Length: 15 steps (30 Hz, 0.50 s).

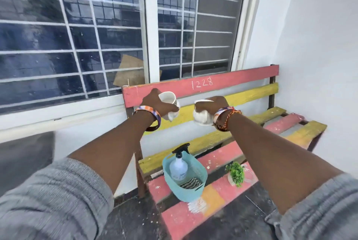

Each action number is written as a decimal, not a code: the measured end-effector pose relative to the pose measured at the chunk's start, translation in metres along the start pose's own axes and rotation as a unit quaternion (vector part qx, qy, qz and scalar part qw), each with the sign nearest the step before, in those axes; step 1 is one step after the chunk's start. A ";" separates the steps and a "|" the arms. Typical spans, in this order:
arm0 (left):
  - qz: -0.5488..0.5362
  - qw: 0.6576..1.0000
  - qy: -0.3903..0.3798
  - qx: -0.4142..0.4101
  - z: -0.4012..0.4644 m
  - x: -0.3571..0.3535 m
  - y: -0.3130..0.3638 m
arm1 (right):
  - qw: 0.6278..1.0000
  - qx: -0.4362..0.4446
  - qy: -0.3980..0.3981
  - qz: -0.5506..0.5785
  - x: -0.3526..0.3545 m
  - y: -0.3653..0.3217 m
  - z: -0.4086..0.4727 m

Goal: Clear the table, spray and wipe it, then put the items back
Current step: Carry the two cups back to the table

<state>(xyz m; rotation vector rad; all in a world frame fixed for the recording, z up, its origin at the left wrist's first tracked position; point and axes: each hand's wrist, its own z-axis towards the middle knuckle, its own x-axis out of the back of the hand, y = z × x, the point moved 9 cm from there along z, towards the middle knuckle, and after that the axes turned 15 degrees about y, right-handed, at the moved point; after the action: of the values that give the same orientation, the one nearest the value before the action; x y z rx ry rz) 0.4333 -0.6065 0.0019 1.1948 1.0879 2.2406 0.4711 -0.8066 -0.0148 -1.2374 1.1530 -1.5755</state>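
Note:
My left hand grips a white mug, held in the air in front of the bench back. My right hand grips a second white mug at about the same height, a short gap apart from the first. Below them a teal basket stands on the bench seat, with a clear spray bottle with a black trigger and a striped cloth inside. A small green plant sits on the seat to the basket's right.
The bench has pink and yellow slats and "1228" chalked on its top rail. Behind it is a barred window, and a white wall closes the right side. Dark floor lies in front.

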 end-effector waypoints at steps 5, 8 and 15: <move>-0.001 1.000 0.010 0.012 -0.044 0.057 -0.029 | 0.999 0.009 -0.034 -0.004 -0.026 -0.022 -0.075; -0.004 0.999 0.022 0.031 -0.064 0.093 -0.052 | 0.999 0.010 -0.047 0.007 -0.043 -0.034 -0.110; -0.010 0.996 0.044 0.083 -0.092 0.174 -0.105 | 0.996 -0.024 -0.068 0.042 -0.090 -0.053 -0.176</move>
<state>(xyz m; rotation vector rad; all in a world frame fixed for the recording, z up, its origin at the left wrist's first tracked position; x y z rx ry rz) 0.2561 -0.4729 -0.0181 1.1528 1.3377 2.2416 0.3131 -0.6768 -0.0039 -1.2898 1.1452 -1.3870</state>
